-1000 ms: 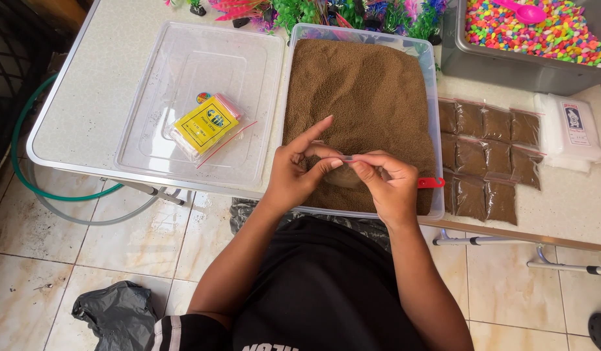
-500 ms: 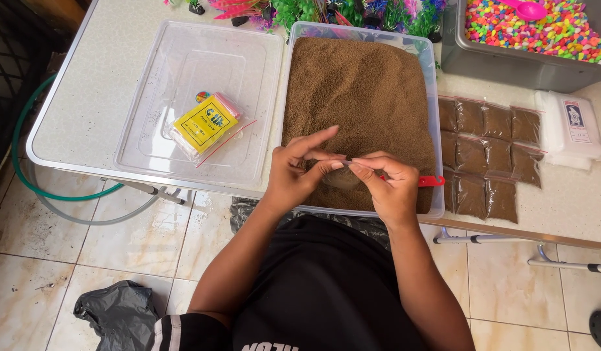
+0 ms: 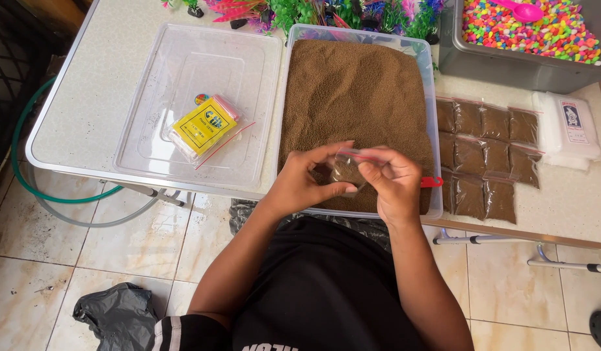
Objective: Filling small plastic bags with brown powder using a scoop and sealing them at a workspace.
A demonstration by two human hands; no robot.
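Pinching a small clear bag (image 3: 345, 170) between left hand (image 3: 307, 185) and right hand (image 3: 393, 182), apparently unsealed; tipping risked spilling granules beyond the tub (image 3: 425, 84) at twelve o'clock.

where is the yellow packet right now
In the head view the yellow packet lies left of centre inside the clear lid, to the left of the tub of brown granules and away from both hands.
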